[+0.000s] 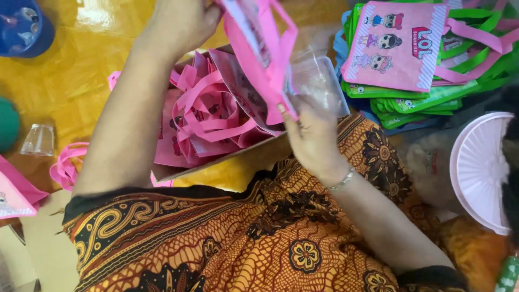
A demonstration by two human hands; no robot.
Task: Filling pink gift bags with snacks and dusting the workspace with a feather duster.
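Held pink bag [259, 48] up at far centre, left hand [181, 21] gripping top, right hand [311, 132] pinching near edge with clear sleeve [319, 81]; best kept taut above box [216, 162] of bags.

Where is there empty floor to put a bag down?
Bare yellow floor shows between the blue cap, the clear cup and the left hand. It is crowded elsewhere: the box of pink bags sits in the middle, the stack of bags at top right, the pink fan beside it.
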